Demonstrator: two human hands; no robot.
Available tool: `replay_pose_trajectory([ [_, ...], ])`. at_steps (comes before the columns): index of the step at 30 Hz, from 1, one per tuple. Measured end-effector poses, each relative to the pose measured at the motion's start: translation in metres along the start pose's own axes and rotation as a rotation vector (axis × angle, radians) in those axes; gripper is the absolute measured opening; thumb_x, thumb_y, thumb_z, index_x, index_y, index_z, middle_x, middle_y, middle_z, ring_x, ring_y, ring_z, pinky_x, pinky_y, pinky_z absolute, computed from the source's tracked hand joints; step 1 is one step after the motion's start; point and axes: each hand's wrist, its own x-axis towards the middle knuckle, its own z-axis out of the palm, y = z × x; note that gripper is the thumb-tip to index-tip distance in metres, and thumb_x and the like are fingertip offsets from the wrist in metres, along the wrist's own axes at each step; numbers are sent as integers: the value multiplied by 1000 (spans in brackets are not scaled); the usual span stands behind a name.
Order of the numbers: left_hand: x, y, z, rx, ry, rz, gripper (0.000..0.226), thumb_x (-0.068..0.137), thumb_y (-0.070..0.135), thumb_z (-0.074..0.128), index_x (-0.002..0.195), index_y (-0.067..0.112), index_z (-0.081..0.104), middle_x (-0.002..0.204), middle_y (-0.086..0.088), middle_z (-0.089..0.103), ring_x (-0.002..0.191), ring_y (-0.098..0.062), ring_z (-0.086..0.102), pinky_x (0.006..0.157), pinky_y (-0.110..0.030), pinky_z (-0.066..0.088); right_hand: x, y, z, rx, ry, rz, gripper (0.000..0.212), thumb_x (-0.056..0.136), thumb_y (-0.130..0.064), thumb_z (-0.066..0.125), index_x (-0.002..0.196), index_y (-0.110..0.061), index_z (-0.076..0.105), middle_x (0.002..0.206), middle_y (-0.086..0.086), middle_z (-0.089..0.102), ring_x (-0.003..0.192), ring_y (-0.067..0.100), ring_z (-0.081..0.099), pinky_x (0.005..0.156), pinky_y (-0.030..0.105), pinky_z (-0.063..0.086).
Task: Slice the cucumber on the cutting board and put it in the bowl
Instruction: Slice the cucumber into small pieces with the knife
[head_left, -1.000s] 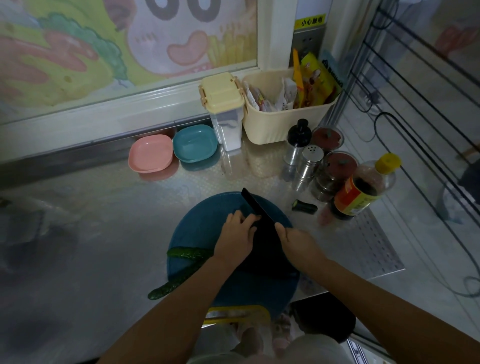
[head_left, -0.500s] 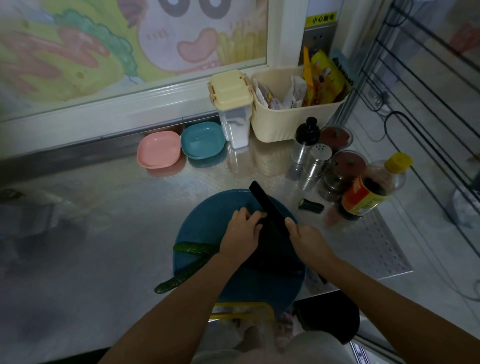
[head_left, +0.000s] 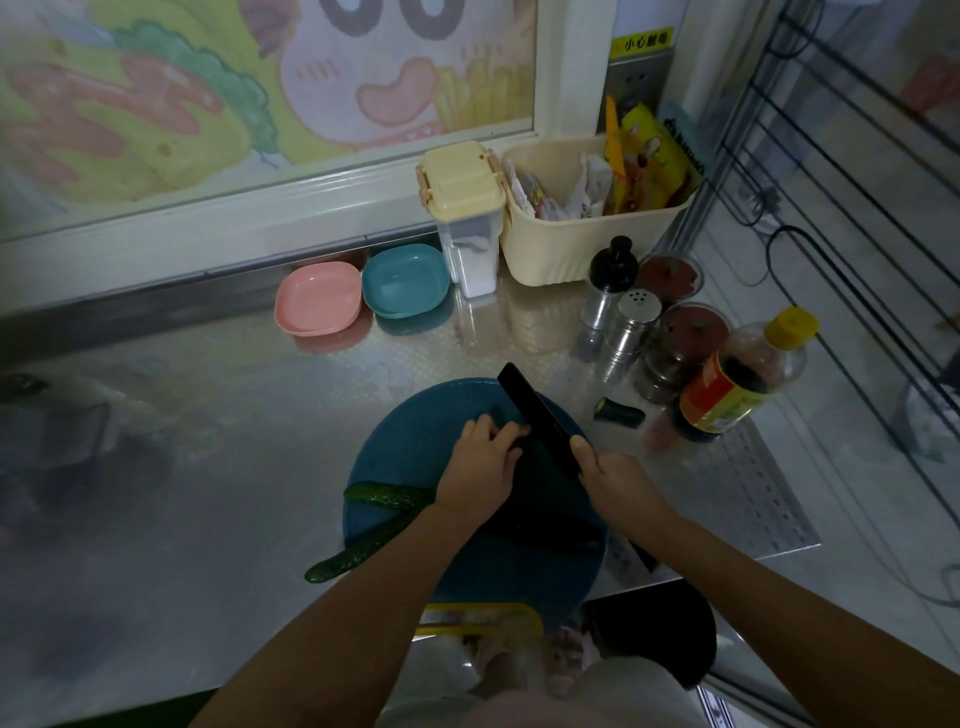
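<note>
1. Cutting is the step now. The right hand has its grip tight round the long black knife, with the blade over the round blue cutting board.
2. The left hand sits by the blade with bent fingers. It is too dark to tell what its grip holds, maybe a cucumber piece.
3. A long green cucumber lies at the board's left edge, with another beside it.
4. Next come slow cuts, fingers tucked back.
5. The small pink bowl and the teal bowl sit well apart from the board, at the back of the shiny metal bench.

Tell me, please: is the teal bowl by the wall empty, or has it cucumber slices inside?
Empty. The teal bowl shows only its bare bottom; no slices lie inside it.
</note>
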Motion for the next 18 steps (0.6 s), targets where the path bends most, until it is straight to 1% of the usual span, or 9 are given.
replay_pose_trajectory([
  [3, 0, 0, 1, 2, -1, 1, 27, 92, 16, 53, 118, 19, 56, 92, -8, 47, 86, -21, 42, 73, -37, 43, 0, 1, 0, -18, 0, 8, 56, 102, -40, 22, 57, -15, 44, 62, 5, 50, 63, 21, 50, 63, 27, 35],
  [5, 0, 0, 2, -5, -8, -4, 27, 92, 16, 52, 119, 19, 56, 94, -8, 48, 87, -21, 42, 74, -37, 43, 0, 1, 1, -25, -4, 9, 57, 102, -40, 22, 55, -15, 43, 59, 4, 49, 58, 18, 48, 59, 29, 34],
  [8, 1, 0, 2, -10, -8, -3, 28, 91, 14, 53, 119, 18, 57, 94, -9, 49, 87, -22, 43, 74, -38, 44, 4, -1, 6, -75, -21, 8, 59, 102, -41, 20, 54, -15, 42, 56, 2, 46, 56, 17, 47, 59, 28, 33],
  [10, 1, 0, 1, -9, -5, -6, 29, 92, 14, 54, 120, 18, 57, 95, -10, 50, 88, -23, 43, 73, -37, 43, 8, -1, 10, -76, -32, 14, 59, 102, -41, 20, 54, -15, 42, 56, 2, 46, 55, 16, 47, 52, 27, 33],
  [12, 2, 1, 1, -10, -11, -13, 30, 92, 14, 53, 121, 18, 56, 96, -10, 49, 89, -22, 43, 74, -37, 42, 9, 0, 11, -57, -31, 20, 58, 102, -41, 20, 55, -15, 43, 56, 2, 47, 53, 13, 46, 48, 23, 30],
  [16, 2, 1, 1, -13, -26, -27, 30, 93, 17, 52, 123, 20, 55, 97, -8, 48, 91, -20, 42, 76, -35, 42, 8, 4, 7, -25, -24, 6, 58, 102, -40, 22, 56, -14, 44, 56, 2, 47, 54, 12, 46, 50, 22, 33],
  [18, 2, 1, 1, -9, -28, -30, 30, 94, 18, 51, 123, 21, 54, 97, -7, 47, 91, -19, 41, 77, -34, 41, 7, 5, 4, -28, -30, 13, 58, 102, -40, 23, 56, -13, 44, 57, 2, 47, 54, 12, 45, 54, 28, 34],
])
